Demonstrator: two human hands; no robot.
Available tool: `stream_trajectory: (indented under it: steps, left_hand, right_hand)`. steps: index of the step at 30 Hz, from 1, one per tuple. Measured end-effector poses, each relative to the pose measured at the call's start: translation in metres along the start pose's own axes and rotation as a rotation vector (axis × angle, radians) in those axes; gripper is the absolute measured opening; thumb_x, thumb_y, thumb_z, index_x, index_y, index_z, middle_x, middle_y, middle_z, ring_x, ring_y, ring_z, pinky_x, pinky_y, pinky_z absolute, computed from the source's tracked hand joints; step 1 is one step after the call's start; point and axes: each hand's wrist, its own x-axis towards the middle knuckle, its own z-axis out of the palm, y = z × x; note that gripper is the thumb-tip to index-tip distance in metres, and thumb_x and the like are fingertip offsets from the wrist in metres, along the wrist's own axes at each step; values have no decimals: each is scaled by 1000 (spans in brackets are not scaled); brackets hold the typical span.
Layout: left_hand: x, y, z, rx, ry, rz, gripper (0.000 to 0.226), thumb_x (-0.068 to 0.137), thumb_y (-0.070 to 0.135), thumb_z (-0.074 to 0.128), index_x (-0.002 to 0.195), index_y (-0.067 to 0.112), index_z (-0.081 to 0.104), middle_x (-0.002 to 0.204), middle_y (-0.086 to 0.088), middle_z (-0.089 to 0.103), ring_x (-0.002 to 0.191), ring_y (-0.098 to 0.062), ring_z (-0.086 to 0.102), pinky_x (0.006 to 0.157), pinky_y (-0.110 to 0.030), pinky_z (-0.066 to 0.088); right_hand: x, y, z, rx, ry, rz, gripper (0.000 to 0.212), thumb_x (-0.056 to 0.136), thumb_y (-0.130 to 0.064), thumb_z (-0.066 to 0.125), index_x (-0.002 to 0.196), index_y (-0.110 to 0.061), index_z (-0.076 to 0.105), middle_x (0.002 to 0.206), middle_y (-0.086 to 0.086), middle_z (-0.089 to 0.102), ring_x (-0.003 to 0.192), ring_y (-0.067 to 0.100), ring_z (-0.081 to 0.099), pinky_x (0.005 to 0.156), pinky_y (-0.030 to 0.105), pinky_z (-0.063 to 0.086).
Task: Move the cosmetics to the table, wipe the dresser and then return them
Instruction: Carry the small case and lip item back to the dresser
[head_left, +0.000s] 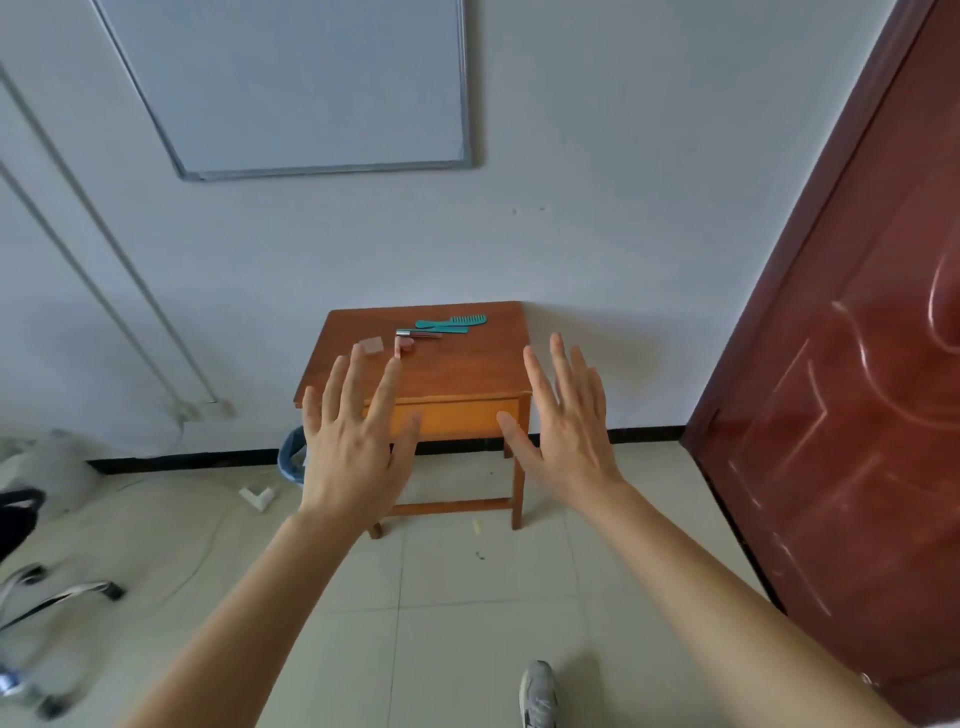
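- Where are the hands?
- Both are raised before the camera, backs up. The left hand (348, 441) and right hand (566, 431) have fingers spread, holding nothing.
- And the cosmetics?
- On the dresser (467, 369) against the wall. Two teal combs (441, 326) lie at the back with a tube (421, 334) just in front, then a pink piece (402, 347) and a pale block (372, 344).

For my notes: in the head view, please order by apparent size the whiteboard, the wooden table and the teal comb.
1. whiteboard, cut off at the top
2. wooden table
3. teal comb, clearly smallest
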Motion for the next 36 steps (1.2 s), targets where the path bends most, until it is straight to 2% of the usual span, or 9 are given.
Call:
stream_trajectory:
  steps: [5,8,14,19,23,28,36]
  left_hand:
    - [83,-56,51,36,-9,-46,61,99,55,24,154,30,20,163,-9,11,150,-29,8,118,-53,8]
    - [150,-79,90,84,-82,-46,60,99,55,22,154,29,20,163,-9,7,150,-29,6,118,-55,9]
    - [270,-130,140,139,-227,-122,68,96,63,19,155,33,2,163,-3,-15,150,-25,-8,119,-52,3]
    - [321,-183,168,162,-262,-191,71,97,61,26,154,33,-3,162,-2,-19,150,-27,-9,119,-52,4]
    - [355,-236,194,170,-306,-217,73,97,59,33,155,33,-2,162,-4,-17,150,-29,-6,118,-53,8]
    - [409,-302,237,180,-428,-169,76,97,56,38,155,30,-4,161,-6,-21,150,-30,-5,119,-54,11]
    - [476,-369,303,128,-627,28,74,98,52,42,155,28,2,162,-6,-17,151,-29,-5,119,-52,14]
  right_hand:
    - [90,11,73,44,-23,-36,77,99,-60,34,158,-23,2,165,5,-12,152,29,-6,122,51,11]
    - [158,32,112,48,-63,-39,77,98,-59,34,158,-24,1,165,7,-12,152,29,-6,122,51,13]
    - [293,57,169,81,-161,-15,77,98,-51,44,157,-25,2,166,9,-1,152,32,3,121,48,20]
    - [369,53,223,78,-258,-23,78,98,-48,49,156,-28,0,166,6,3,152,29,10,118,44,25]
    - [413,40,269,80,-326,-40,74,97,-44,52,155,-29,8,165,5,11,150,27,20,113,42,34]
    - [458,28,325,35,-405,-25,69,98,-40,53,154,-28,14,164,4,14,148,27,25,111,42,38]
    - [489,13,398,29,-487,203,63,98,-37,54,152,-32,22,161,-4,24,148,20,27,110,39,38]
